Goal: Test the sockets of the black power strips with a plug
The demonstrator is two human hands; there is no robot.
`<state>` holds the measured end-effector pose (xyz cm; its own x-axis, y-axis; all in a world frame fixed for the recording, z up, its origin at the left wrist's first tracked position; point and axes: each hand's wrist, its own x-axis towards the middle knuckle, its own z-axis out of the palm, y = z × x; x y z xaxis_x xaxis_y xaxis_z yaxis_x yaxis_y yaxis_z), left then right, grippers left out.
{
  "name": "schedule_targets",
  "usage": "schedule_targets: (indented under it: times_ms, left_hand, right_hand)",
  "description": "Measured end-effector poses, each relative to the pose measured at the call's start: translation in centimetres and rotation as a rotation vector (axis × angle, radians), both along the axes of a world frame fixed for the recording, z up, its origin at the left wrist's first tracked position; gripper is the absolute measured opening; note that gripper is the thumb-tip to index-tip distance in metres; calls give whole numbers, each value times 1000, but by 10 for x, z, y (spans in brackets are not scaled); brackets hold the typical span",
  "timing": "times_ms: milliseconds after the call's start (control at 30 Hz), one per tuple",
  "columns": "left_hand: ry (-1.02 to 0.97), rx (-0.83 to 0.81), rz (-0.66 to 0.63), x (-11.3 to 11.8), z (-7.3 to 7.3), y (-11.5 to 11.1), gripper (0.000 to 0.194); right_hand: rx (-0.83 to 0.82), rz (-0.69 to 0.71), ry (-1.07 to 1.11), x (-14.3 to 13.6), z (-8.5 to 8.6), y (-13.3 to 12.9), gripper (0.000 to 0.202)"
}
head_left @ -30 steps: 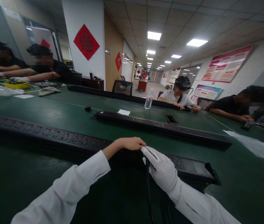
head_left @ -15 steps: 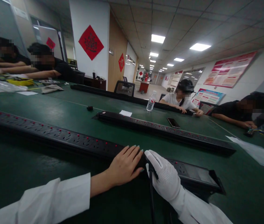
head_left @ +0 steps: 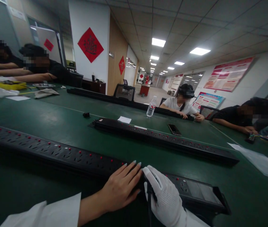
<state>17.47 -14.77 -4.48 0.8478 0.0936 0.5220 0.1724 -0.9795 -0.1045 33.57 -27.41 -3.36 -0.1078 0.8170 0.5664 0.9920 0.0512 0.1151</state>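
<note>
A long black power strip (head_left: 60,154) with a row of sockets and red lights lies across the table in front of me. My left hand (head_left: 118,187), bare, rests flat on it with the fingers stretched out. Just right of that, my right hand (head_left: 163,192) in a white dotted glove is closed around a black plug (head_left: 150,188) at the strip's top face. A black cable (head_left: 149,208) hangs down from the plug. The glove hides the plug's front, so I cannot tell how far it is in a socket.
A second power strip (head_left: 148,137) lies beyond, with a phone (head_left: 174,129), a water bottle (head_left: 151,107) and a small black piece (head_left: 86,115) near it. Plastic sheeting (head_left: 257,160) is at the right. Several people work around the green table (head_left: 60,126).
The view has tilted slightly, so the table sits lower. Both hands have shifted a little left along the strip, uncovering another red light right of the glove. The plug stays in my right hand.
</note>
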Motion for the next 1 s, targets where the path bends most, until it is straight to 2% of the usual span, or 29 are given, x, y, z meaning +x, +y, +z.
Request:
schedule_targets:
  times_ms: [200, 633, 700, 800, 900, 1000]
  left_hand:
    - [2, -45, -2, 0, -2, 0, 48]
    - [32, -44, -21, 2, 0, -2, 48]
    - [57, -88, -21, 1, 9, -3, 47]
    - [145, -217, -45, -1, 33, 6, 47]
    - [331, -399, -188, -1, 58, 30, 55]
    - [505, -601, -217, 3, 69, 56, 69]
  right_hand:
    - [-38, 3, 41, 0, 1, 0, 54]
    - [23, 22, 61, -3, 3, 1, 50]
    - [22, 17, 69, -4, 3, 1, 49]
    - [20, 26, 78, -4, 4, 1, 50]
    - [33, 36, 84, -6, 6, 0, 48]
    - [38, 32, 88, -7, 8, 0, 47]
